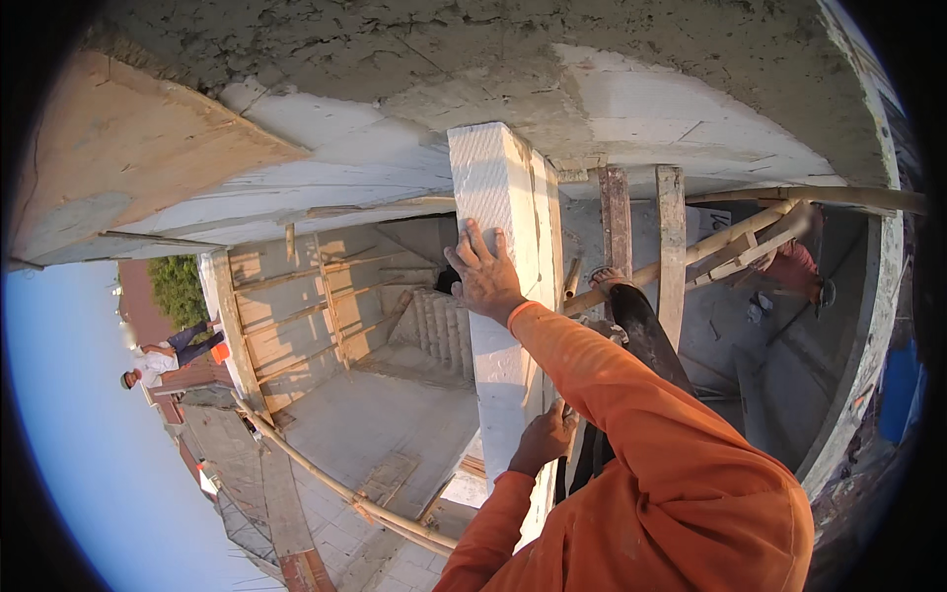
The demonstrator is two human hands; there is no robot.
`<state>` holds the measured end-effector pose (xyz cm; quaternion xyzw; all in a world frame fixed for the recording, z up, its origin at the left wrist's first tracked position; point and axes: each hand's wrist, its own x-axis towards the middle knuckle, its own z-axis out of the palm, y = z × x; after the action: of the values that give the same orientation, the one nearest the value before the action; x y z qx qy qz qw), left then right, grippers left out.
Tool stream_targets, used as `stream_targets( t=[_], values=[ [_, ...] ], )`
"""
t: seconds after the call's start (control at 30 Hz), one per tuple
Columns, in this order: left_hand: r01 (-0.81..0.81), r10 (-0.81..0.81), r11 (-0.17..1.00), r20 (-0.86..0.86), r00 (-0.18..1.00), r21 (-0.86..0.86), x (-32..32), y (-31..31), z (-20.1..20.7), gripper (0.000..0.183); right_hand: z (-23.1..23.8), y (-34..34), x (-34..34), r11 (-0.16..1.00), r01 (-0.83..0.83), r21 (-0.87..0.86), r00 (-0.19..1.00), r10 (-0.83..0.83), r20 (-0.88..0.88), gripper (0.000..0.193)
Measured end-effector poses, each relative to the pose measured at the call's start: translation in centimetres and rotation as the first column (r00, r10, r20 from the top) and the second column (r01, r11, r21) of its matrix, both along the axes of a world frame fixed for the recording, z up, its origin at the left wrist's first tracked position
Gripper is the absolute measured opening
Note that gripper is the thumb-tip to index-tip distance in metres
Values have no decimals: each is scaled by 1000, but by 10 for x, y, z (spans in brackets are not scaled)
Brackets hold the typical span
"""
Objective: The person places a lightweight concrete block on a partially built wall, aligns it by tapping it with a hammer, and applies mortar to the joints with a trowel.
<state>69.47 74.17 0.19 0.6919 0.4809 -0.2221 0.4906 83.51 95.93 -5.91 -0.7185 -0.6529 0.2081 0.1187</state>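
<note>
Grey render (pixel 473 74) part-covers wall (pixel 345 128) past white block pillar (pixel 501 365) in front of person, pillar's near face bare, so coating looks incomplete; right hand (pixel 485 278) spread flat on pillar, gripping nothing, left hand (pixel 541 440) half-curled by its lower edge, contents can't tell.

The white block (pixel 499 370) looks matt and ridged.

Pillar (pixel 483 178): white, fine slanting ridge pattern on upper part. Sleeve (pixel 631 385), near: orange; wristband (pixel 521 313): brighter orange. Plaster (pixel 473 54), far: grey, mottled darker. Board (pixel 148 148), far left: tan. First plank (pixel 617 222), right: reddish brown, pale-stained; second plank (pixel 670 257): grey-tan. Bamboo pole (pixel 326 481), near left: straw-coloured.
</note>
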Motion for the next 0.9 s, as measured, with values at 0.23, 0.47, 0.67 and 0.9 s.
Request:
stream_targets(
  t=[0.23,0.47,0.67,0.9],
  values=[
    [-53,71,996,260,963,-75,-8,2,-52,43,-10,1,-2,992,62,113,995,-53,-80,48],
    [-31,16,998,282,959,52,25,24,-81,44,-11,0,-2,984,103,148,992,-90,-92,41],
    [287,-258,947,-192,947,145,37,99,-48,44,-11,1,1,971,152,185,983,-130,-126,38],
    [-39,10,983,155,988,181,28,48,-70,45,-8,0,-2,976,139,169,987,-123,-105,38]
  ],
)
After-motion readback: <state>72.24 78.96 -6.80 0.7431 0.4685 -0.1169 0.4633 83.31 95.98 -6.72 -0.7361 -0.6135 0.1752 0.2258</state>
